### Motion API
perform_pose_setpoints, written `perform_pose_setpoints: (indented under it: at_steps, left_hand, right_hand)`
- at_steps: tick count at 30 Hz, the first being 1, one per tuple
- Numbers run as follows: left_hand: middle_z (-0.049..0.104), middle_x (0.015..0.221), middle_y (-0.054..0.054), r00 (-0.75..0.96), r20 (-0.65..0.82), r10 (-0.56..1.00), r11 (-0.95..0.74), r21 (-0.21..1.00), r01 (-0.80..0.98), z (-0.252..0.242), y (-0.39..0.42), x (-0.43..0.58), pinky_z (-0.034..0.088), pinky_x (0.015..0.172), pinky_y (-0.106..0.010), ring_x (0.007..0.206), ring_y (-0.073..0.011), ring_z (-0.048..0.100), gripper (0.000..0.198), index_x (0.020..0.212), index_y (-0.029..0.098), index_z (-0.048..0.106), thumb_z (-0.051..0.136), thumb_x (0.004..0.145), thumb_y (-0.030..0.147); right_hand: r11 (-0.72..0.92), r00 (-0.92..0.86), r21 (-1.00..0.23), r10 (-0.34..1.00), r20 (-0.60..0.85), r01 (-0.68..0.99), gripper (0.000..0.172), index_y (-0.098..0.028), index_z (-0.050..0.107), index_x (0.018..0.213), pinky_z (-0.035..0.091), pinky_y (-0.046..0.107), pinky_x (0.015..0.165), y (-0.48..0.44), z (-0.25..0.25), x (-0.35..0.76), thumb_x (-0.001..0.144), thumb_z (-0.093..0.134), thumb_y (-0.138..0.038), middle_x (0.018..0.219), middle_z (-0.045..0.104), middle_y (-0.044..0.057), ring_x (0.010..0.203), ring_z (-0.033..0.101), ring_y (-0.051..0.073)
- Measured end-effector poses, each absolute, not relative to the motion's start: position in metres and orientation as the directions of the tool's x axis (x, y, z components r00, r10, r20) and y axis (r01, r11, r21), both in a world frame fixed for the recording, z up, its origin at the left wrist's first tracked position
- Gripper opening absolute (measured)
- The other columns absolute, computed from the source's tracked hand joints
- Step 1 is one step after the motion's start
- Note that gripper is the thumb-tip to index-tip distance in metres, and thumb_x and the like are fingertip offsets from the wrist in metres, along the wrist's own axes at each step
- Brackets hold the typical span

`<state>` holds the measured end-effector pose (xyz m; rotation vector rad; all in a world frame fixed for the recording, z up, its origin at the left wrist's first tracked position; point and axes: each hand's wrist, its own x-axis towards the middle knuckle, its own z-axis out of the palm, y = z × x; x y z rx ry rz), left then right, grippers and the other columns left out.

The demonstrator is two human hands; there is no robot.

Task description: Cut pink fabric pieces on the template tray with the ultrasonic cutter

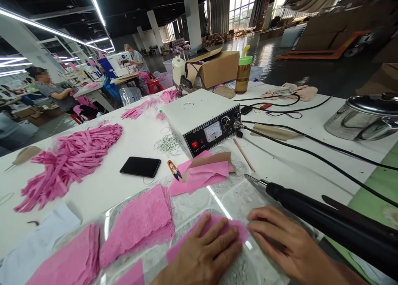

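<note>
My left hand (207, 252) lies flat, fingers spread, over a pink fabric piece (214, 223) on the glossy clear sheet. At that piece's right end is my right hand (280, 239), its fingertips and thumb closed together on the edge. Just above my right hand, a black pen-shaped handpiece (298, 198) with a metal blade tip points left. To the left lie a stack of pink fabric pieces (143, 218) with wavy edges and another pink stack (70, 256). Pink and brown scraps (208, 171) sit ahead, with orange thread snips (174, 170) beside them.
Behind the scraps stands a control box (202, 115) with a dial and a cable (295, 150) running right. A phone (140, 167), pink strips (74, 160), a bottle (243, 76) and a metal pot (363, 119) are around. Two people work at the far left.
</note>
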<state>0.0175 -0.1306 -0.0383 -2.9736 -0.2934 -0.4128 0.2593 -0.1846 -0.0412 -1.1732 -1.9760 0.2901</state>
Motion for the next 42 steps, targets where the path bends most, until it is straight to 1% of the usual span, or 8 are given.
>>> perform_pose_setpoints:
  at_steps: [5,10,13,17,25,30,37,42]
  left_hand:
    - [0.05,0.142,-0.005,0.953,0.275,0.125,-0.97,-0.167,0.175,-0.042,-0.128,0.019,0.017,0.118,-0.05,0.133,-0.0234,0.044,0.036,0.133,0.016,0.053,0.041,0.101,0.025]
    - [0.051,0.141,-0.003,0.945,0.291,0.149,-0.969,-0.147,0.198,-0.042,-0.128,0.02,0.02,0.118,-0.049,0.132,-0.0223,0.045,0.035,0.133,0.02,0.053,0.04,0.101,0.027]
    - [0.054,0.139,0.0,0.943,0.29,0.164,-0.97,-0.129,0.208,-0.041,-0.128,0.02,0.017,0.119,-0.047,0.13,-0.0212,0.047,0.035,0.133,0.021,0.053,0.041,0.1,0.028]
    - [0.053,0.139,0.002,0.938,0.3,0.172,-0.969,-0.118,0.215,-0.039,-0.128,0.022,0.014,0.12,-0.046,0.128,-0.0207,0.049,0.035,0.132,0.018,0.054,0.041,0.101,0.025]
    - [0.056,0.137,0.0,0.944,0.271,0.187,-0.976,-0.058,0.21,-0.039,-0.128,0.029,0.029,0.113,-0.048,0.126,-0.023,0.051,0.036,0.134,0.016,0.05,0.045,0.1,0.026]
    - [0.054,0.138,0.003,0.939,0.29,0.185,-0.977,-0.05,0.208,-0.039,-0.127,0.03,0.023,0.116,-0.048,0.128,-0.0225,0.049,0.036,0.135,0.017,0.049,0.043,0.1,0.024]
    - [0.056,0.136,-0.006,0.939,0.296,0.172,-0.98,-0.043,0.193,-0.045,-0.127,0.03,0.028,0.114,-0.049,0.132,-0.0222,0.046,0.037,0.134,0.017,0.05,0.047,0.099,0.026]
    - [0.057,0.135,-0.004,0.938,0.304,0.166,-0.982,-0.032,0.184,-0.041,-0.127,0.029,0.022,0.117,-0.049,0.132,-0.0226,0.045,0.035,0.132,0.016,0.052,0.046,0.099,0.026]
  right_hand:
    - [0.508,-0.266,-0.6,0.853,0.448,0.618,0.018,-0.02,0.061,0.092,0.057,0.032,0.072,-0.171,-0.041,0.247,0.09,0.047,-0.009,0.093,0.061,0.007,0.085,0.063,0.019]
    - [0.502,-0.216,-0.605,0.848,0.483,0.618,0.021,-0.019,0.059,0.086,0.056,0.029,0.072,-0.167,-0.045,0.246,0.089,0.044,-0.006,0.091,0.061,0.007,0.085,0.063,0.018]
    - [0.489,-0.168,-0.59,0.841,0.514,0.642,0.016,-0.02,0.06,0.089,0.056,0.026,0.074,-0.173,-0.043,0.253,0.091,0.047,-0.01,0.092,0.061,0.006,0.087,0.063,0.017]
    - [0.55,-0.282,-0.535,0.818,0.502,0.641,0.021,-0.021,0.062,0.099,0.055,0.025,0.073,-0.186,-0.041,0.263,0.089,0.049,-0.007,0.091,0.061,0.006,0.084,0.063,0.017]
    - [0.617,-0.359,-0.409,0.755,0.548,0.672,0.024,-0.016,0.062,0.1,0.055,0.03,0.072,-0.192,-0.046,0.265,0.087,0.046,-0.003,0.092,0.063,0.009,0.083,0.062,0.019]
    - [0.611,-0.357,-0.421,0.763,0.538,0.671,0.024,-0.016,0.063,0.099,0.055,0.031,0.07,-0.194,-0.049,0.266,0.088,0.045,-0.003,0.093,0.062,0.009,0.082,0.062,0.019]
    - [0.596,-0.329,-0.467,0.779,0.534,0.653,0.024,-0.016,0.061,0.106,0.055,0.03,0.073,-0.197,-0.053,0.267,0.089,0.048,-0.004,0.095,0.062,0.009,0.085,0.061,0.019]
    - [0.601,-0.351,-0.427,0.771,0.532,0.675,0.032,-0.015,0.059,0.117,0.055,0.029,0.073,-0.196,-0.052,0.267,0.09,0.047,-0.004,0.096,0.062,0.01,0.085,0.061,0.018]
